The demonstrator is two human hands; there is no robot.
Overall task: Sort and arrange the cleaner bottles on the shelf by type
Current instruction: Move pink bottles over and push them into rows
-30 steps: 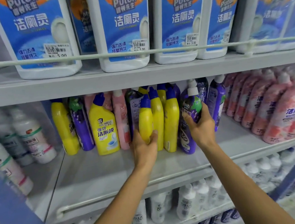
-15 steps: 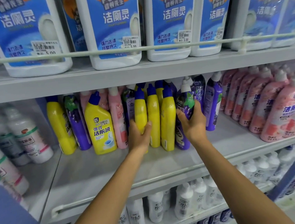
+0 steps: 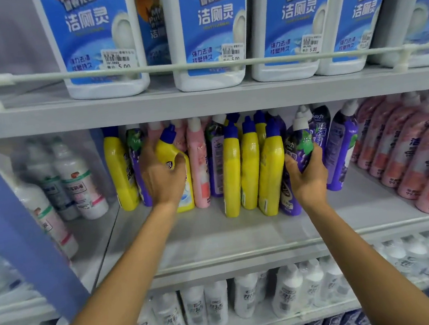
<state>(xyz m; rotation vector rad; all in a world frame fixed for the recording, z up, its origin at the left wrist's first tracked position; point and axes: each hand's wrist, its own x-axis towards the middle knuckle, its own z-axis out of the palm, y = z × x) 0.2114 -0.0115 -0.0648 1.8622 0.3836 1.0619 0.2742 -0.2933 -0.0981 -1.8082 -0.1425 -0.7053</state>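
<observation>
Yellow plastic cleaner bottle with a blue cap and its label facing out [image 3: 167, 152] stands upright on the grey metal shelf [image 3: 217, 237], left of the row of three slim yellow bottles [image 3: 249, 169] that I take as my mark. My left hand [image 3: 165, 179] is wrapped round its body, thumb curled across the front and the fingers behind it. My right hand [image 3: 308, 177] clasps a purple bottle with a white cap [image 3: 302, 146], which leans against the right end of that row.

What matters is the gap: a pink bottle [image 3: 198, 161] and a dark purple one [image 3: 216, 162] stand between the gripped yellow bottle and the row. Its long axis is vertical, the cap close under the shelf above. I judge that it belongs with the row, so it must come forward toward me first, then go right, and the left hand is the nearer one for that. Tilting it risks knocking the pink neighbour, which it touches
</observation>
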